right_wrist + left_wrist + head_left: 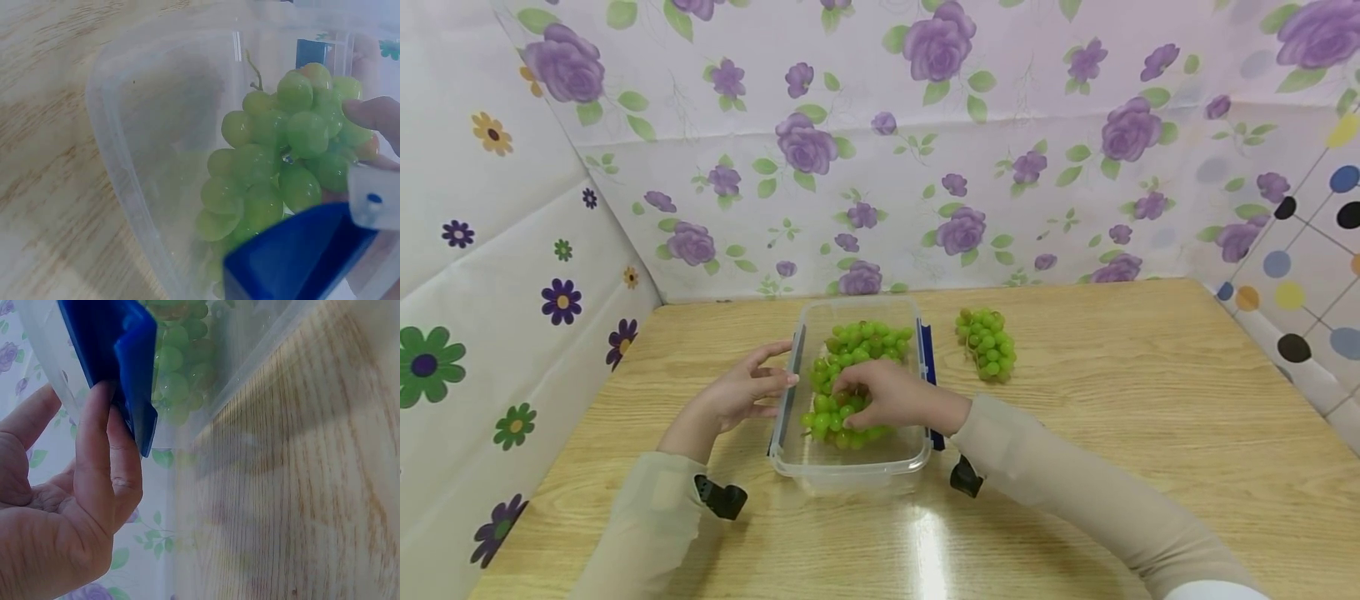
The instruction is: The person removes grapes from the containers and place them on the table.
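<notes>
Beige sleeves (1097,500) extend over the wooden table (1120,400). The right hand (887,396) curls its fingers and thumb around green grapes (829,422) inside the clear plastic container (850,469); the left hand (748,392), fingers parted, touches a blue latch (139,353). Another grape bunch (991,346) lies right of the container.

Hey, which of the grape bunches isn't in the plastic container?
The bunch on the wooden table, right of the clear container. The other grapes lie inside it, where the right hand is.
</notes>
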Demonstrator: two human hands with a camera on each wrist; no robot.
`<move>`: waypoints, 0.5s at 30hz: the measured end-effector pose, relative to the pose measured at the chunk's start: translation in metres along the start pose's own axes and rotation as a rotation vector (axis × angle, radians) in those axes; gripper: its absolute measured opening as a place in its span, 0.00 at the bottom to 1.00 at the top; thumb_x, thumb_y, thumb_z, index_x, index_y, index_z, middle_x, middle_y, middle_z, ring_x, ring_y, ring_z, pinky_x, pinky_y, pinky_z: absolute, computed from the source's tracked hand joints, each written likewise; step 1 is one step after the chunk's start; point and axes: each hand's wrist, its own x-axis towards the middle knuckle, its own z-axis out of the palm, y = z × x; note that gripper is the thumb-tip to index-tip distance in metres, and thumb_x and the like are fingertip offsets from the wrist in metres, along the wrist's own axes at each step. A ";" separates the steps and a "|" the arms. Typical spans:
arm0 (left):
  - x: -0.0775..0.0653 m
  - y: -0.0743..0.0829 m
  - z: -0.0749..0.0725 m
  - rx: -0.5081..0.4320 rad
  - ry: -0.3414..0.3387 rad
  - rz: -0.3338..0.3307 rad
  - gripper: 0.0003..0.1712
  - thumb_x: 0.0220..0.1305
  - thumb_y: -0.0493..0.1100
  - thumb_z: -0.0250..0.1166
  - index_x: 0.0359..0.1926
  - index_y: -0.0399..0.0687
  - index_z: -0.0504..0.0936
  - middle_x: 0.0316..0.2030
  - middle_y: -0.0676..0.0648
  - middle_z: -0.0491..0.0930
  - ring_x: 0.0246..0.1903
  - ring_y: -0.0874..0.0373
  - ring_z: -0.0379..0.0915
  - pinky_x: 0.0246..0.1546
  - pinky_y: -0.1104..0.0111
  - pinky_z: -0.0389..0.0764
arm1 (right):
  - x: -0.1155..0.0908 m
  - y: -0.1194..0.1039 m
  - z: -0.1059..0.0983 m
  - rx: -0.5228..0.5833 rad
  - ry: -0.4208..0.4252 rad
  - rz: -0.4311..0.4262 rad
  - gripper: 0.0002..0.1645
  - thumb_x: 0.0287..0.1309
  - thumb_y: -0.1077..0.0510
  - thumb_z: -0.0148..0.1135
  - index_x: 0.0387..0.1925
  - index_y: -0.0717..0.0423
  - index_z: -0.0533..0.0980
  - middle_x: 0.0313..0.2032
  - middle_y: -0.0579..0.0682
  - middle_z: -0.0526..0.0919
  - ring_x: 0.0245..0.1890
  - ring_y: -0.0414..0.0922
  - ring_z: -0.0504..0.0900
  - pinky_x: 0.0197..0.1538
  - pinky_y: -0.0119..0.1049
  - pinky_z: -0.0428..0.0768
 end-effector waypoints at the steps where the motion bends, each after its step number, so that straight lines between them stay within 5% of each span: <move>1: 0.000 0.000 0.000 0.000 0.001 -0.002 0.44 0.67 0.47 0.60 0.75 0.57 0.44 0.70 0.30 0.46 0.66 0.33 0.51 0.42 0.65 0.78 | 0.000 0.000 -0.001 0.002 -0.003 -0.002 0.19 0.52 0.61 0.70 0.47 0.56 0.78 0.42 0.47 0.83 0.37 0.40 0.77 0.42 0.31 0.76; 15: -0.001 0.002 0.002 0.000 -0.004 -0.004 0.44 0.67 0.47 0.59 0.76 0.57 0.43 0.70 0.30 0.46 0.67 0.32 0.50 0.42 0.65 0.77 | -0.006 -0.004 -0.006 0.025 0.008 -0.001 0.18 0.52 0.60 0.70 0.46 0.56 0.78 0.38 0.46 0.82 0.34 0.38 0.75 0.39 0.29 0.75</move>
